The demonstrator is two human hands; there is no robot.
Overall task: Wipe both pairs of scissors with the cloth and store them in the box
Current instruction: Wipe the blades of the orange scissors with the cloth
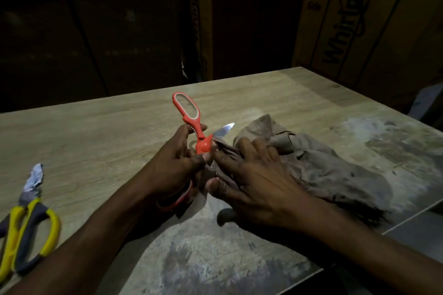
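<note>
The red scissors (pixel 191 122) are spread wide open above the middle of the wooden table (pixel 96 132). My left hand (pixel 172 163) grips them near the pivot; one red handle points up and away, the other sits under my palm. One blade tip shines to the right of the pivot. My right hand (pixel 251 175) presses the brown cloth (pixel 335 170) against the other blade, which is mostly hidden. The yellow scissors (pixel 26 230) lie shut at the table's left front edge, their blades wrapped in something pale. No storage box is visible.
Large cardboard cartons (pixel 359 19) stand behind the table at the right. The background to the left is dark. A worn, pale patch covers the table's front right part (pixel 191 258). A small dark knob-like object (pixel 224 215) lies under my right wrist.
</note>
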